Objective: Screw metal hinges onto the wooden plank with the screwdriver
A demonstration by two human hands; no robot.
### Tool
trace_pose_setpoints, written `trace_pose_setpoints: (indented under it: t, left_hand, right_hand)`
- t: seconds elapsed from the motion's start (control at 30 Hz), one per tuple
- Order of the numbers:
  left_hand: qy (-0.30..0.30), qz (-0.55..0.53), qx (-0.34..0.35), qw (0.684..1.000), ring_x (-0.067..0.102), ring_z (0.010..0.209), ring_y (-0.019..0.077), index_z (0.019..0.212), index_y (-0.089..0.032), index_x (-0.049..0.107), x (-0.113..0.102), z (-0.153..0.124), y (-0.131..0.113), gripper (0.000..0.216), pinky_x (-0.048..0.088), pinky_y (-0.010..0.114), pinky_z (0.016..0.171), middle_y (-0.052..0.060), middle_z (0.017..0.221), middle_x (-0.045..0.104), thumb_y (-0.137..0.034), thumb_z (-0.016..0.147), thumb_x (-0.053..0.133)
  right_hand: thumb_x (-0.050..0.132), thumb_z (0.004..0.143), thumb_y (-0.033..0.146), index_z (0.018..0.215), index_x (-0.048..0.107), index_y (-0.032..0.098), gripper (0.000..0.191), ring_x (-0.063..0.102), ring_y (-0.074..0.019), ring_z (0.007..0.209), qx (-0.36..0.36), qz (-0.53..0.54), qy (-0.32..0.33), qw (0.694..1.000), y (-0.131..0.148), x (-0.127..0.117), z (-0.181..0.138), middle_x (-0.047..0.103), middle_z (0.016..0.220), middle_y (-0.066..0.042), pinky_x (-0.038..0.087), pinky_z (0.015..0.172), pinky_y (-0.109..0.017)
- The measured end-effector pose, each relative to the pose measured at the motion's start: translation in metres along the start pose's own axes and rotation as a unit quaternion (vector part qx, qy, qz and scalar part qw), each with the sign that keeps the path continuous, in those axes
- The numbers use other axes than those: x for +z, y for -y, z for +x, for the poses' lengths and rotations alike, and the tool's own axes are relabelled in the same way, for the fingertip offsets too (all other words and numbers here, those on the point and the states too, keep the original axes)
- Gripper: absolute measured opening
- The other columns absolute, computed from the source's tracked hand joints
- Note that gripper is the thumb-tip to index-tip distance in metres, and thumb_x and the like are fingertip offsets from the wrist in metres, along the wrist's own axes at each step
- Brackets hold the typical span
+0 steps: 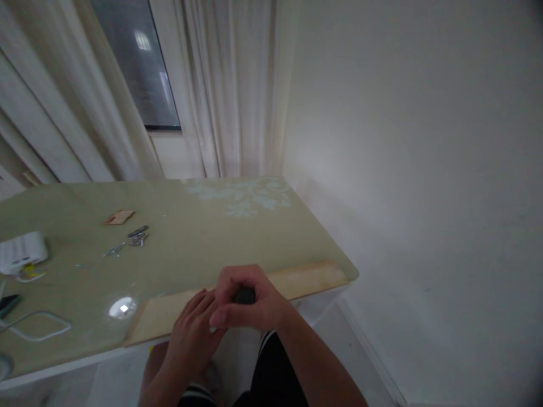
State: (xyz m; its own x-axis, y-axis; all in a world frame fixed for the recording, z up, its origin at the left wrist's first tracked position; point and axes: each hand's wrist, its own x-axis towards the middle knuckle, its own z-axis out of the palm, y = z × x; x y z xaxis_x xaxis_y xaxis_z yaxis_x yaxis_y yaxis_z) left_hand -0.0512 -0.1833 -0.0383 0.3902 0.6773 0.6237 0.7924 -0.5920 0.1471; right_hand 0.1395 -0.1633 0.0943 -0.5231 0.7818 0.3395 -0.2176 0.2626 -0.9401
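Note:
A long pale wooden board [309, 278] lies along the near edge of the table. My right hand [252, 299] is wrapped round a black tool handle [245, 295], seen nearly end-on above the board; the tool's lower part is hidden by my hands. Close beside it, my left hand [195, 322] rests on the board with its fingers stretched out flat, touching or almost touching the right. The left fingertips nearest the handle are partly covered, so whether anything small sits beneath them does not show.
On the green table [195, 249] lie several small metal pieces [138, 237], a small wooden piece [120, 217], a white power strip or box [23, 252] and a looped white cable [40, 328]. A white wall [416, 198] borders the right side; curtains [237, 85] hang behind.

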Motion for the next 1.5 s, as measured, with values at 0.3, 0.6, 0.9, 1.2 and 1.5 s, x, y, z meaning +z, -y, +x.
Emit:
trace_pose_setpoints:
  t: [0.3, 0.6, 0.9, 1.2, 1.5]
  left_hand:
    - [0.001, 0.017, -0.028, 0.999, 0.072, 0.108, 0.0307, 0.103, -0.025, 0.075, 0.002, -0.001, -0.002, 0.026, 0.059, 0.041, 0.09, 0.008, 0.11, 0.079, -0.047, 0.099, 0.061]
    - [0.013, -0.007, -0.049, 0.999, 0.074, 0.104, 0.0301, 0.106, -0.027, 0.076, 0.0, -0.001, -0.003, 0.022, 0.06, 0.041, 0.089, 0.007, 0.102, 0.08, -0.043, 0.092, 0.072]
    - [0.035, -0.015, -0.05, 0.998, 0.069, 0.118, 0.0321, 0.121, -0.027, 0.073, -0.006, 0.007, -0.007, 0.035, 0.057, 0.046, 0.101, 0.009, 0.124, 0.076, -0.044, 0.09, 0.076]
    - [0.054, -0.03, -0.066, 0.996, 0.068, 0.118, 0.0323, 0.12, -0.028, 0.072, -0.006, 0.005, -0.008, 0.037, 0.056, 0.049, 0.104, 0.007, 0.125, 0.076, -0.039, 0.086, 0.081]
    - [0.065, -0.042, -0.077, 0.994, 0.068, 0.119, 0.0318, 0.121, -0.029, 0.072, -0.008, 0.008, -0.01, 0.037, 0.056, 0.049, 0.104, 0.006, 0.126, 0.075, -0.039, 0.087, 0.081]
  right_hand:
    - [0.085, 0.077, 0.057, 0.073, 0.054, 0.02, 0.048, 0.044, -0.0088, 0.062, 0.036, 0.064, -0.088, 0.993, 0.003, 0.003, 0.012, 0.052, 0.068, 0.006, 0.036, 0.06, -0.023]
    - [0.087, 0.079, 0.04, 0.075, 0.058, 0.019, 0.036, 0.053, -0.0083, 0.058, 0.04, 0.206, 0.155, 0.965, -0.009, -0.016, 0.031, 0.062, 0.07, 0.005, 0.042, 0.056, -0.021]
    - [0.073, 0.084, 0.028, 0.128, 0.075, 0.019, 0.045, 0.062, -0.0284, 0.134, -0.005, 0.239, 0.117, 0.964, 0.0, -0.017, 0.021, 0.069, 0.141, -0.014, 0.043, 0.117, -0.046]
    - [0.07, 0.085, 0.029, 0.131, 0.074, 0.017, 0.047, 0.064, -0.0288, 0.132, -0.022, 0.259, 0.123, 0.958, -0.004, -0.023, 0.021, 0.069, 0.14, -0.014, 0.045, 0.116, -0.046]
    - [0.074, 0.082, 0.032, 0.127, 0.076, 0.017, 0.047, 0.065, -0.0302, 0.131, -0.003, 0.259, 0.109, 0.96, -0.006, -0.024, 0.02, 0.071, 0.137, -0.016, 0.045, 0.115, -0.048]
